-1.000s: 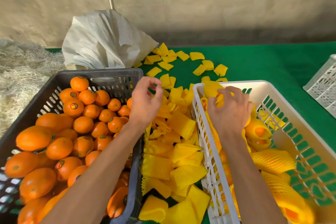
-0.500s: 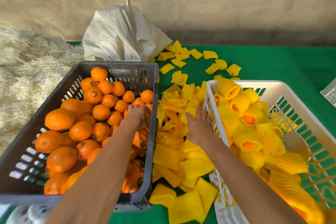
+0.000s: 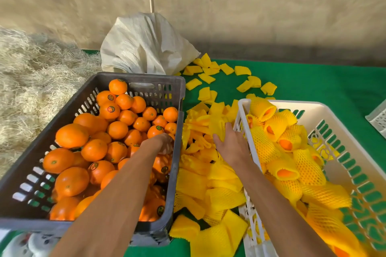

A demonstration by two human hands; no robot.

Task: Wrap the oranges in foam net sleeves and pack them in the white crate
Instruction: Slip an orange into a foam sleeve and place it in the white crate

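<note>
The left hand [image 3: 161,144] reaches into the slotted grey plastic crate [image 3: 133,80], fingers curled down among smooth, glossy oranges [image 3: 94,149]; I cannot tell whether they grip one. Just right of the grey crate, the right hand [image 3: 231,145] lies with fingers straight on the heap of flat, meshy yellow foam net sleeves [image 3: 196,183]. Beyond that heap, the white lattice crate [image 3: 325,108] holds sleeved oranges [image 3: 286,171].

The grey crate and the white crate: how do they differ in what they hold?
The grey crate holds bare oranges, several with stickers; the white crate holds oranges in yellow net sleeves. The grey crate lies left of the loose sleeve pile, the white crate right. The left hand reaches into the grey crate; the right hand rests on the pile. Both crates have slotted walls.
</note>
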